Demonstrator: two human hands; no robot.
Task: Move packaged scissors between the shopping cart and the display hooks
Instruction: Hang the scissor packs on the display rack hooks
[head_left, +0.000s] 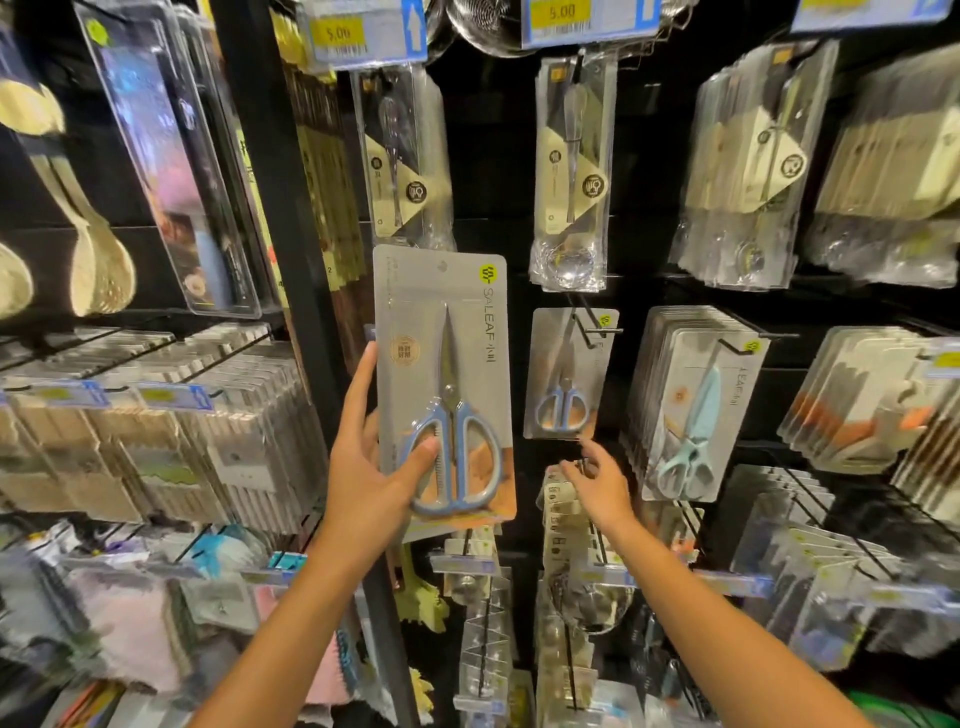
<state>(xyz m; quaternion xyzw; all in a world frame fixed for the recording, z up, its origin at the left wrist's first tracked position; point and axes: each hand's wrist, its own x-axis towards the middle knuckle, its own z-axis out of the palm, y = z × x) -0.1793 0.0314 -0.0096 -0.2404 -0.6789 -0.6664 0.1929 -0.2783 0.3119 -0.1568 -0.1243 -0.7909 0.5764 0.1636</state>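
Note:
My left hand (371, 467) holds a grey card pack of blue-handled scissors (447, 384) upright in front of the display, thumb across the handles. To its right one matching scissors pack (566, 374) hangs on a black display hook (592, 325). My right hand (597, 480) hovers just below that hanging pack, fingers spread and empty. Further right, a stack of packs with pale teal scissors (691, 405) hangs on another hook. The shopping cart is out of view.
Packaged whisks (571, 171) and spoons hang on the row above, under yellow price tags (561, 13). A black upright post (291, 208) divides the display, with more packed goods to its left. Small packs and price rails crowd the hooks below my hands.

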